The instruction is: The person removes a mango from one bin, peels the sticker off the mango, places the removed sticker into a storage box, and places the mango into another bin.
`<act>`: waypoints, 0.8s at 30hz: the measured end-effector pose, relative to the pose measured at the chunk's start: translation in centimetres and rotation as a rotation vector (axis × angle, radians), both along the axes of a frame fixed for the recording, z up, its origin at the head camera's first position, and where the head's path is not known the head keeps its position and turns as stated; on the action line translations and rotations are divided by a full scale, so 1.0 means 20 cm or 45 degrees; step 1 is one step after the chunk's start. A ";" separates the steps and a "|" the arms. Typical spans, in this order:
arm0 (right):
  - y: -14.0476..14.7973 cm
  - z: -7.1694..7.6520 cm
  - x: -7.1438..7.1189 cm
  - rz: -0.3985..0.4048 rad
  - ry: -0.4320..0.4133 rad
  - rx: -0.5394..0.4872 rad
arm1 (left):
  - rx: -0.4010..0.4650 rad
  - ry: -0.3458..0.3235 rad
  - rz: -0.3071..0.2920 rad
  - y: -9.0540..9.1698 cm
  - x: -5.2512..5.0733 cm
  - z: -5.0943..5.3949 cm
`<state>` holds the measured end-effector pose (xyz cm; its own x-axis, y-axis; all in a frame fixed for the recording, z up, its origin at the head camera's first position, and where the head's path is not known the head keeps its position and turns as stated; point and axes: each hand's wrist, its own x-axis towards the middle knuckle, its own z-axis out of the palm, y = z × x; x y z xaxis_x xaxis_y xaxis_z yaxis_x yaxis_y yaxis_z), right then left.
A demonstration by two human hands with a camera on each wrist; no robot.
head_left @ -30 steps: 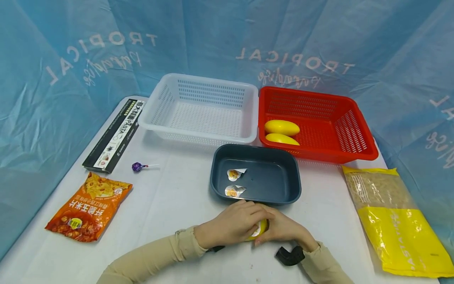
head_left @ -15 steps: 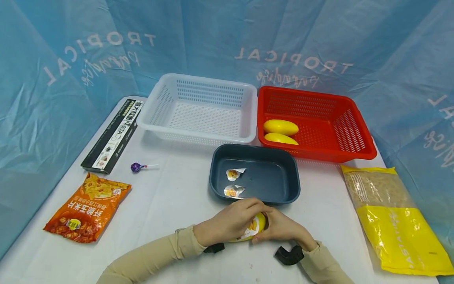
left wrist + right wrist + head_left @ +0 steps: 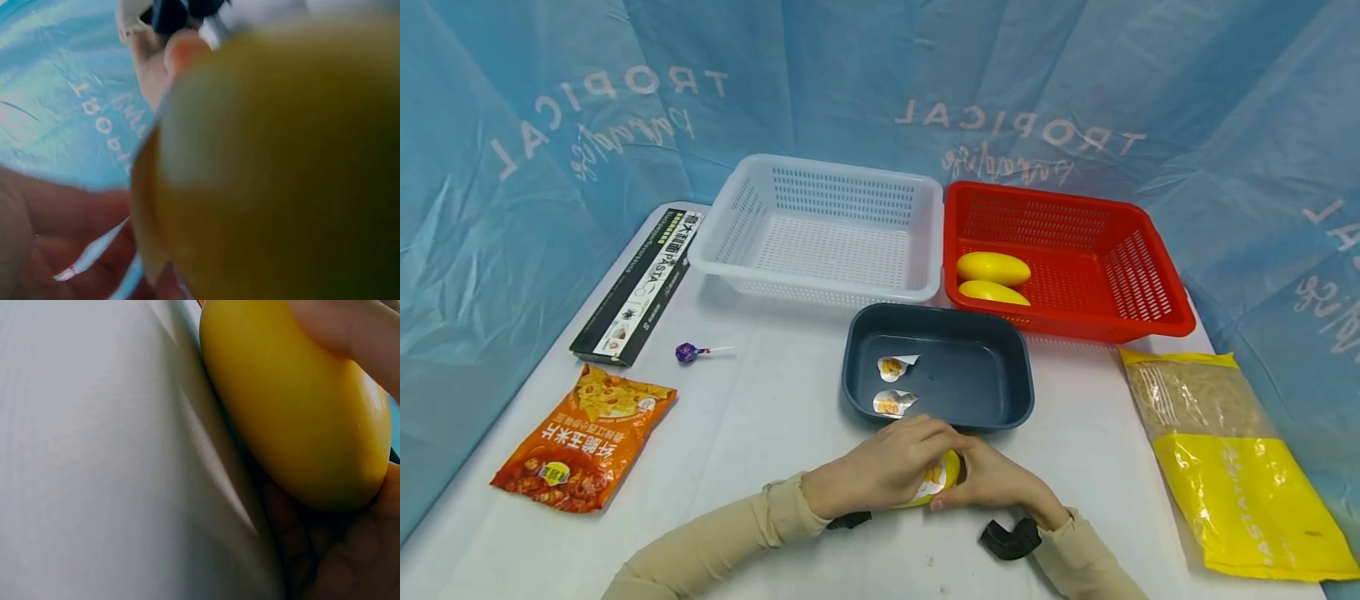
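Both hands are on one smooth yellow mango (image 3: 953, 468) just in front of the dark blue tray (image 3: 1015, 423). A white picture sticker (image 3: 934, 479) shows on its near side. My left hand (image 3: 883, 467) curls over it from above and the left, its fingertips partly hidden. A thin flap (image 3: 147, 206) stands against the fruit beside the left fingers in the left wrist view; whether they pinch it is unclear. From the right, my right hand (image 3: 996, 479) grips the mango, thumb (image 3: 350, 328) on one side and fingers beneath. Two stickers (image 3: 893, 403) lie in the tray.
Two yellow mangoes (image 3: 992, 268) lie in the red basket (image 3: 1075, 333) behind the tray; a white basket (image 3: 820, 287) adjoins it. On the left are a pasta box (image 3: 636, 287), lollipop (image 3: 687, 353) and orange snack bag (image 3: 583, 437). A yellow pasta bag (image 3: 1247, 475) lies right.
The mango has turned between the hands, and more of its sticker faces up than one second ago. Both hands stay nearly in place; the left fingers have shifted slightly.
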<state>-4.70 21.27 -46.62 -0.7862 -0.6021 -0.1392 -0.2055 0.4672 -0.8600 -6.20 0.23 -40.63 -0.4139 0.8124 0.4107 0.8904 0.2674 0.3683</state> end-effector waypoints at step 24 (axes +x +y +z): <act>0.01 -0.02 -0.02 0.110 0.041 -0.056 | 0.015 0.111 -0.081 -0.03 -0.01 0.05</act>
